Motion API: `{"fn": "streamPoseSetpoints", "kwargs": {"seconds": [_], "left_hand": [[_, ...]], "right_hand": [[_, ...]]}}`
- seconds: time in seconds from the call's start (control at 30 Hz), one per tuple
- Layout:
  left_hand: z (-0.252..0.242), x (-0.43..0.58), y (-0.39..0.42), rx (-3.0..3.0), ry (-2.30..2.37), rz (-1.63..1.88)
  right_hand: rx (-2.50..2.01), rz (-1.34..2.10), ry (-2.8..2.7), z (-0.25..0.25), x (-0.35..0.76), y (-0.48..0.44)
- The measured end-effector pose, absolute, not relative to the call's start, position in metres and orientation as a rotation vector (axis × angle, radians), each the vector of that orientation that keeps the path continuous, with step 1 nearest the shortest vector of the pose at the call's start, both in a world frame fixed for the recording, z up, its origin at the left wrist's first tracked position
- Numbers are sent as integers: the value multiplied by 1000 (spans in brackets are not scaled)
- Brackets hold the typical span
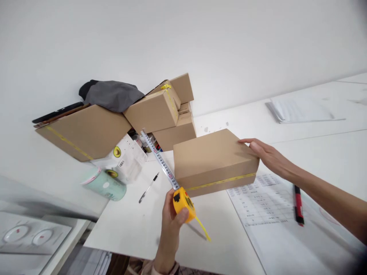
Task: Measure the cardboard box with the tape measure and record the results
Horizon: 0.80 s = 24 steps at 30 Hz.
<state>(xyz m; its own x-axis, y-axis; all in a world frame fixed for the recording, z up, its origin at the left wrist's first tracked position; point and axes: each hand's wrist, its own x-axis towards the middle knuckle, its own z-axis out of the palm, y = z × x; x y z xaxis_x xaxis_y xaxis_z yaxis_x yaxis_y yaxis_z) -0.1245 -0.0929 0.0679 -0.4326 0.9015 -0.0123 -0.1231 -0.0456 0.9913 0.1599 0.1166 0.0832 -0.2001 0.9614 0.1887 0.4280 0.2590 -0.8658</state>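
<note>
The left hand (170, 219) grasps the tape measure (182, 202) in its fingers, blade (161, 162) extended just beside the box (212, 160). The right hand (268, 158) grasps the box's right end with its fingers, over the worktop (132, 227).

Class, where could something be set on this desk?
Bare patches: between the pen and left hand; between that hand and the printed sheet; behind the near box, toward the paper stack. Crowded: the back left, with stacked boxes and a mint canister.
</note>
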Motion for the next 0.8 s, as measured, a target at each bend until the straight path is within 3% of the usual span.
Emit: {"fn": "streamPoseSetpoints", "kwargs": {"seconds": [0.3,0.5,0.6,0.8], "left_hand": [[117,-149,-56,1099,1373,1591],[134,-148,-31,1161,1370,1661],[132,-123,-38,1198,1373,1652],[93,-58,-58,1046,1153,1252]], "right_hand": [[-1391,549,-1895,151,129,150],[-1285,197,-2053,167,92,200],[-1364,243,-2117,170,76,212],[-1394,193,-2104,166,69,209]]}}
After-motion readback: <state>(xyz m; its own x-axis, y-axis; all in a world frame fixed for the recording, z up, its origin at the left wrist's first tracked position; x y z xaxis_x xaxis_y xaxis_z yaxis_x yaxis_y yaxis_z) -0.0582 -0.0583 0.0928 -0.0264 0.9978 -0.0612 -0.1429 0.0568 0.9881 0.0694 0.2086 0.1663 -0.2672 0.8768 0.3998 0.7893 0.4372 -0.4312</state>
